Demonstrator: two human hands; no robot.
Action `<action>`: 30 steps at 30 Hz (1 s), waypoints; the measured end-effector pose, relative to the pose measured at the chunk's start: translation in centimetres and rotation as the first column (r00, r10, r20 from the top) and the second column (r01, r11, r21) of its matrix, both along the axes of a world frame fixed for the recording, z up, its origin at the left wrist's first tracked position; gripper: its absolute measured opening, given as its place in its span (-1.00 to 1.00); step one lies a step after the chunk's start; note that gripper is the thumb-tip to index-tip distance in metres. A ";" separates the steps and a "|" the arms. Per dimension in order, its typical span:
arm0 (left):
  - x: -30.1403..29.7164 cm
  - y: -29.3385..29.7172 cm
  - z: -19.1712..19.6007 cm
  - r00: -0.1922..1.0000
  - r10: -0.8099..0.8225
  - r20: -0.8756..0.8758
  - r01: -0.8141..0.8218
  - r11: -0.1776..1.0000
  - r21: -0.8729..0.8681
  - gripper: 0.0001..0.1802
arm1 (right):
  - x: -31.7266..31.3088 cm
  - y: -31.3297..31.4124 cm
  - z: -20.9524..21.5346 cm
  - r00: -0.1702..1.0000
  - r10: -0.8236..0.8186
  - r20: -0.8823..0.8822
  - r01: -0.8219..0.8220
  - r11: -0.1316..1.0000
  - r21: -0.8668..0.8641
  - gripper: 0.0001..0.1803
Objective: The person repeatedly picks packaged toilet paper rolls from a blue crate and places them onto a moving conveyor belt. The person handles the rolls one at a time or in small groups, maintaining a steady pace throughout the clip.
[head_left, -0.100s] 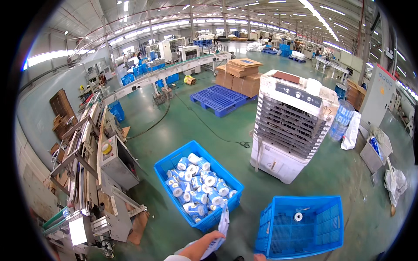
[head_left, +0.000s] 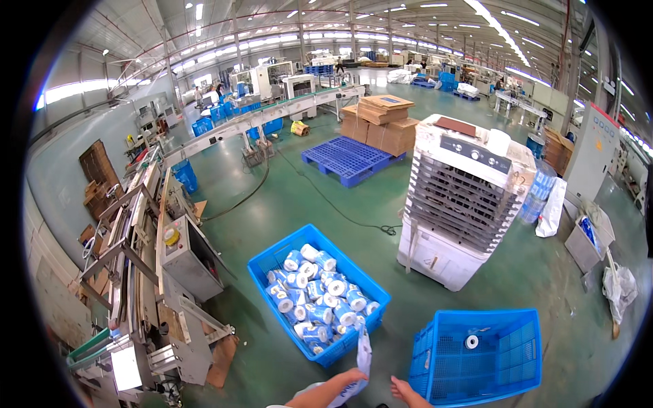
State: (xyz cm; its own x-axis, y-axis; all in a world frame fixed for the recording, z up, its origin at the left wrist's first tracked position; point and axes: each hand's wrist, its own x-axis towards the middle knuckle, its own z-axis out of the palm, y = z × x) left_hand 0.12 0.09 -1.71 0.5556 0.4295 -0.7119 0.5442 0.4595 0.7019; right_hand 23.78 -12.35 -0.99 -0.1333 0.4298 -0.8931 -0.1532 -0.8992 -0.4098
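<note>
A wide factory hall w/ a green floor fills the frame. At left, a grey packing machine [head_left: 163,272] runs along the edge. Right of centre stands a big white air cooler [head_left: 462,204]; behind it, upper centre, a blue pallet [head_left: 347,158] and stacked cardboard boxes [head_left: 384,122]. Centre-low sits a blue crate [head_left: 272,262] full of blue-and-white wrapped rolls [head_left: 316,296]. Lower right, a second blue crate [head_left: 503,323] holds one white roll [head_left: 471,341]. At the bottom edge, approx. centre, your left hand [head_left: 352,377] grasps a white-and-blue plastic wrapper [head_left: 364,353] hanging just over the full crate's near corner. Your right hand [head_left: 403,390] is just beside it; can't tell whether it grips anything.
</note>
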 end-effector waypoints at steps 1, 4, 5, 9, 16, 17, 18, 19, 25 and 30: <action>0.2 -0.5 -0.8 1.000 0.000 0.018 -0.001 0.996 0.087 -0.39 | -2.9 3.2 4.3 0.997 -0.073 0.036 0.073 0.997 -0.003 0.04; 2.1 -0.1 3.1 0.978 -0.205 0.045 0.190 0.956 0.222 -0.39 | -7.7 9.8 7.6 0.897 -0.200 -0.394 0.218 0.976 0.001 -0.02; 1.6 0.0 6.7 0.959 -0.279 0.043 0.262 0.936 0.236 -0.39 | -9.8 10.9 8.3 0.917 -0.274 -0.291 0.265 0.962 -0.068 -0.14; -2.3 2.2 15.0 0.785 -0.600 -0.155 0.609 0.699 0.374 -0.29 | -9.7 14.4 3.1 0.891 -0.253 -0.378 0.267 0.964 -0.018 -0.62; -12.5 4.2 12.0 0.900 0.314 0.302 -0.286 0.949 -0.133 -0.64 | -1.2 12.7 3.1 0.939 -0.274 -0.207 0.251 0.959 -0.131 -0.85; -14.0 5.2 9.9 0.961 0.133 0.242 -0.129 0.991 -0.032 -0.66 | 0.1 12.6 1.8 0.937 -0.241 -0.252 0.211 0.967 -0.142 -0.81; -15.5 7.0 6.3 0.985 -0.066 0.160 0.056 0.996 0.064 -0.68 | 1.7 12.4 0.6 0.928 -0.221 -0.299 0.186 0.972 -0.141 -0.77; -17.1 7.3 5.3 0.997 -0.019 0.071 0.018 1.000 0.023 -0.71 | 1.0 11.8 1.6 0.942 -0.176 -0.285 0.162 0.984 -0.072 -0.71; -24.3 8.1 3.1 0.961 0.067 -0.268 -0.073 0.997 -0.012 -0.76 | -5.9 11.5 24.8 0.853 0.004 0.522 -0.477 0.411 0.777 -0.16; -27.0 10.8 4.0 0.949 -0.236 -0.208 0.304 0.854 0.421 -0.75 | -2.5 17.1 -4.9 0.873 0.198 0.446 -0.196 0.979 -0.051 0.03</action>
